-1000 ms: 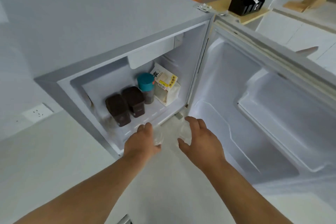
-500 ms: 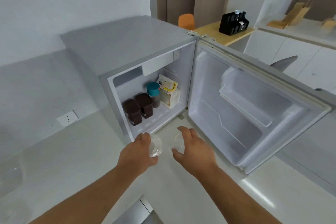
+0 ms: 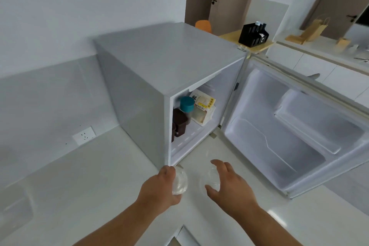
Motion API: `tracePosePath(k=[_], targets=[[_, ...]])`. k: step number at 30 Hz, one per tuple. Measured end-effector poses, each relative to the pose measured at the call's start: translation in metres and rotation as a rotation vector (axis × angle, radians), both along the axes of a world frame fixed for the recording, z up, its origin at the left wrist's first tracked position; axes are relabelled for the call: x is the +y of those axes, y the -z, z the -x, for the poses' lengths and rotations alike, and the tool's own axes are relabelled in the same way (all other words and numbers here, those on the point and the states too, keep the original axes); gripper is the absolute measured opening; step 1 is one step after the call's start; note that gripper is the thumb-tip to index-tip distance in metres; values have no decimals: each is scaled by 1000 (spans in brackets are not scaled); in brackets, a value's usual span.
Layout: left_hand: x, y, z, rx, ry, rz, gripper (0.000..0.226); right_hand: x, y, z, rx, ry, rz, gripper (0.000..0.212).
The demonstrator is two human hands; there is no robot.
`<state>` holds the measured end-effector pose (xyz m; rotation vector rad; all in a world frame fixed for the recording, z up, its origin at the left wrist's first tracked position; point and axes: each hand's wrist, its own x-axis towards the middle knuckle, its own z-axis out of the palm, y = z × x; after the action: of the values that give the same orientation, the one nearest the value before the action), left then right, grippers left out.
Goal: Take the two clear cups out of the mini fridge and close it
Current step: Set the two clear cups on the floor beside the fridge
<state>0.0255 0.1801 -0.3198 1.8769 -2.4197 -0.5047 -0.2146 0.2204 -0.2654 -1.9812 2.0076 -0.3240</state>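
The grey mini fridge stands on a white counter, its door swung wide open to the right. Both clear cups are outside it, just in front of its lower left corner. My left hand is shut on the left clear cup, held tilted. My right hand curls around the right clear cup, thumb and fingers on either side of it. Whether either cup touches the counter I cannot tell.
Inside the fridge remain dark brown containers, a teal-lidded jar and a white carton. A wall socket sits on the left. A black organizer and an orange chair are behind.
Both hands have drawn back from the fridge opening with the cups. My view has pulled back and shifted left, so the fridge looks farther away.
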Motion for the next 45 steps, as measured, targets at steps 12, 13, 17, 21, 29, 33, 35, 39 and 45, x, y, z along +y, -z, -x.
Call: tracePosePath(k=[12, 13, 17, 21, 29, 33, 35, 39, 45], targets=[[-20, 50, -118, -57, -40, -64, 69, -31, 41, -108, 48, -134, -193, 71], [-20, 53, -125, -64, -42, -74, 68, -32, 45, -117, 54, -150, -210, 70], [-22, 61, -154, -89, -59, -91, 69, -41, 57, -151, 64, -218, -248, 69], [-33, 60, -180, -122, -63, -97, 67, -54, 63, -176, 57, -250, -242, 68], [-60, 71, -198, -184, 41, -101, 72, -70, 76, -200, 57, -256, -219, 63], [-72, 74, -196, -194, 98, -84, 76, -73, 80, -201, 53, -229, -193, 63], [-76, 74, -196, -182, 109, -82, 76, -75, 80, -202, 50, -220, -186, 64], [-79, 73, -199, -170, 113, -86, 75, -78, 81, -203, 39, -207, -176, 65], [-79, 71, -199, -160, 120, -70, 74, -76, 88, -208, 40, -205, -179, 66]])
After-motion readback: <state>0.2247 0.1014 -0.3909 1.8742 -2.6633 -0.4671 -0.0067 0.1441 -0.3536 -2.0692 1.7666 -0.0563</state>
